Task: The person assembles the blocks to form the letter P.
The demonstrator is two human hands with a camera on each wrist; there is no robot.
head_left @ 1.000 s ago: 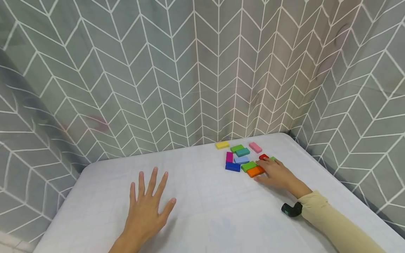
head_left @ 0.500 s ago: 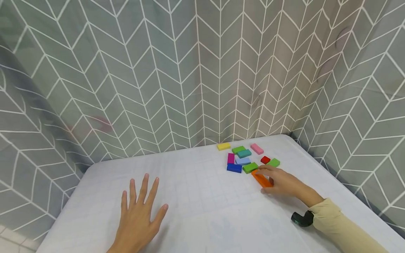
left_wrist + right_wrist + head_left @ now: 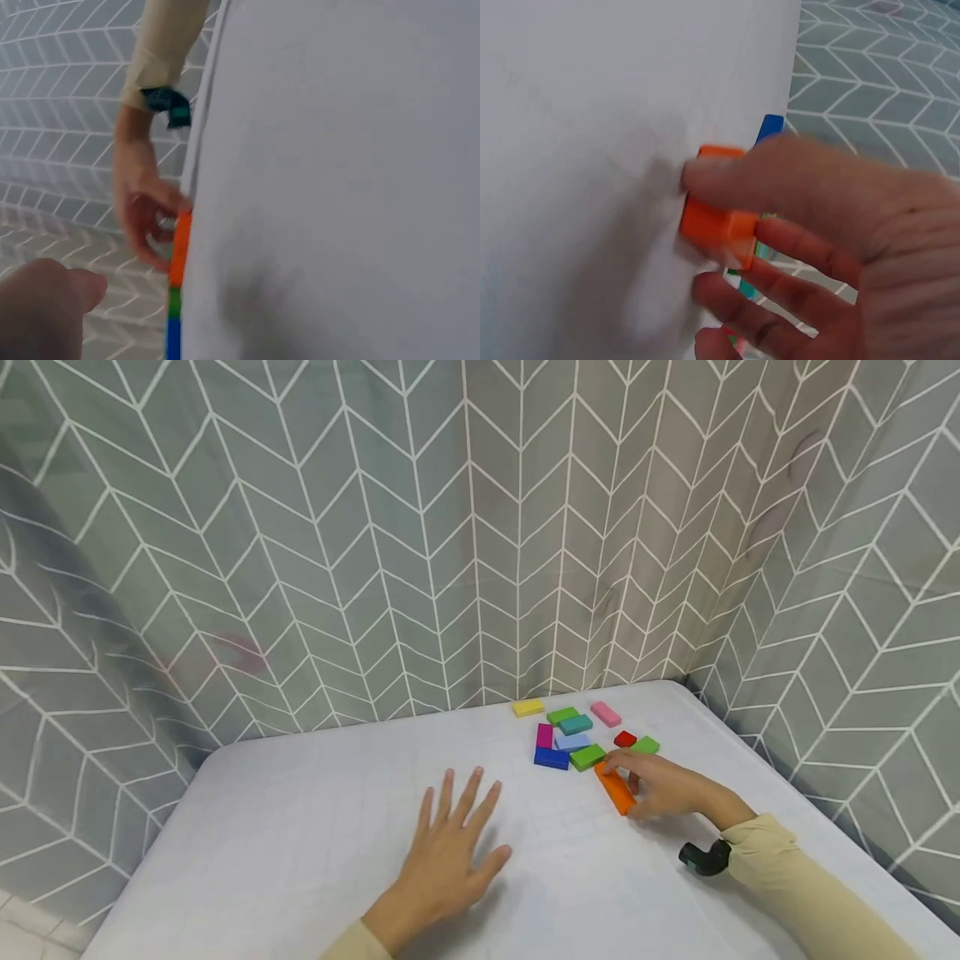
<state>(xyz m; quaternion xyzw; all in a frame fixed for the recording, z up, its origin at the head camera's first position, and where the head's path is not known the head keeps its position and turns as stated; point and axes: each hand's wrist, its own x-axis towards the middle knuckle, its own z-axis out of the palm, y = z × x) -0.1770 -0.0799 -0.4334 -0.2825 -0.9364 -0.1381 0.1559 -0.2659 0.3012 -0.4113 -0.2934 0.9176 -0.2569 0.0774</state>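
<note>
In the head view, my right hand (image 3: 663,785) pinches an orange block (image 3: 617,789) lengthwise, thumb at its near end and fingertips at its far end. The right wrist view shows the thumb lying across the orange block (image 3: 711,217) close over the white table. A green block (image 3: 587,757) lies just beyond it, beside a dark blue block (image 3: 551,758). My left hand (image 3: 442,860) is over the table to the left, palm down with fingers spread and holding nothing. Only part of the left hand (image 3: 45,311) enters the left wrist view.
Behind lie several more blocks: magenta (image 3: 544,735), light blue (image 3: 572,742), teal (image 3: 576,724), yellow (image 3: 528,707), pink (image 3: 606,713), red (image 3: 625,739) and green ones. A patterned grey curtain (image 3: 420,568) hangs along the table's (image 3: 300,802) back and right edges.
My right hand has taken hold of the orange block, turned it and drawn it nearer, away from the green block. The left hand has swung right across the table, fingers still spread.
</note>
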